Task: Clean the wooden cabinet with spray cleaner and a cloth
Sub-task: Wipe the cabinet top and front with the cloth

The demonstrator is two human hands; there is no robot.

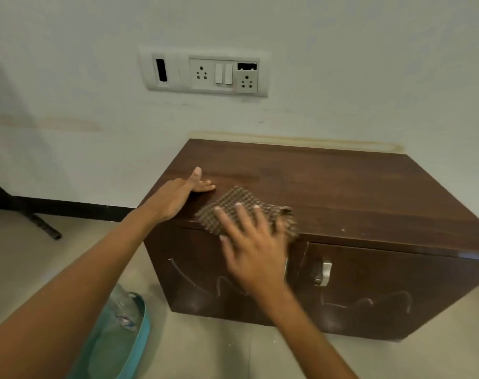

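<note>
A low dark wooden cabinet [328,184] stands on the floor against the white wall, with two doors and metal handles [324,272] on its front. A brown checked cloth [238,203] lies on the cabinet's top near the front left edge and hangs slightly over it. My right hand [253,247] lies flat on the cloth with fingers spread, blurred by motion. My left hand [178,196] rests flat on the top's left corner, fingers apart, holding nothing. A clear plastic bottle [123,310] lies at the lower left by teal fabric; I cannot tell if it is the spray cleaner.
A white switch and socket panel [205,71] sits on the wall above the cabinet. Black metal legs [27,214] of some furniture stand at the left. Teal fabric [118,348] lies on the tiled floor at the lower left, beside the cabinet.
</note>
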